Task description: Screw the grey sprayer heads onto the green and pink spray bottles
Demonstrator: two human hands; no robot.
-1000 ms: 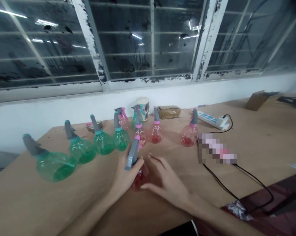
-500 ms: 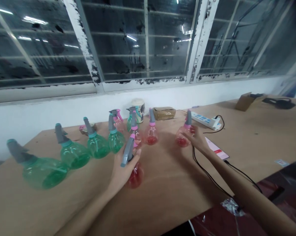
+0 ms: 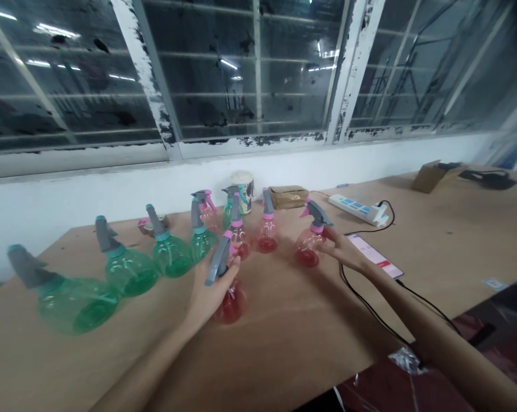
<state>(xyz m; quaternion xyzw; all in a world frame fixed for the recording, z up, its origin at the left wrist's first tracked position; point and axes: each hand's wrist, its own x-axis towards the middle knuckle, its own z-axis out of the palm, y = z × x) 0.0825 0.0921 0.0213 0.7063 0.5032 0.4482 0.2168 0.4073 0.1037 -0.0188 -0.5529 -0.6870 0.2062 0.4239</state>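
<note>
My left hand (image 3: pixel 209 286) is wrapped round a pink spray bottle (image 3: pixel 228 300) with a grey trigger head, standing on the wooden table (image 3: pixel 284 332) close in front of me. My right hand (image 3: pixel 344 249) reaches out to the right and grips a second pink spray bottle (image 3: pixel 307 246), which leans left with its nozzle pointing left. Behind them stand more pink bottles (image 3: pixel 267 234). A row of green spray bottles (image 3: pixel 129 269) runs off to the left.
A white power strip (image 3: pixel 359 209) with a black cable (image 3: pixel 370 309) lies behind my right hand, beside a phone (image 3: pixel 376 263). A small brown box (image 3: pixel 288 196) and a patterned cup (image 3: pixel 243 186) sit by the wall. A cardboard box (image 3: pixel 430 174) is far right.
My right hand left the near bottle, reached to the far right pink bottle, gripped it, then tilted and drew it leftward. My left hand stayed on its bottle.
</note>
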